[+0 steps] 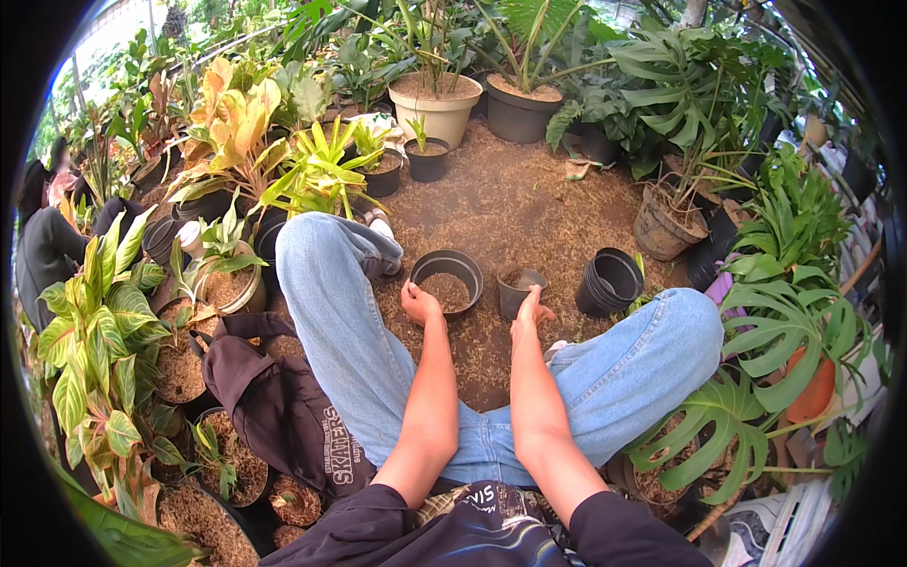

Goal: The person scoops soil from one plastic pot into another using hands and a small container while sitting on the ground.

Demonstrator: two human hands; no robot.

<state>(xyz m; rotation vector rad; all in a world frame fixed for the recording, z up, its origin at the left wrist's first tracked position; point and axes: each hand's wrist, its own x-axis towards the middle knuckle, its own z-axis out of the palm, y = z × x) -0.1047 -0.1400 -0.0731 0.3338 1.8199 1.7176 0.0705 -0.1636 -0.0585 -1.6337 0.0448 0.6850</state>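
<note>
My left hand [423,303] is at the near left side of a round black plastic pot [476,273] with brown potting mix [445,289] in it. Its fingertips meet the rim, but their grip is partly hidden. My right hand [528,310] has its fingers apart and reaches the near right side of a smaller dark pot [511,301]. Inside that pot shows some brown mix and a greyish piece I cannot make out. To the right of it, a stack of nested black pots [608,283] leans slightly on the ground.
Loose brown mix covers the ground [482,191]. Potted plants ring the spot, with a cream pot [434,117] and a grey pot [523,113] at the back. A dark backpack [262,397] lies by my left leg. Another person [49,248] sits at the far left.
</note>
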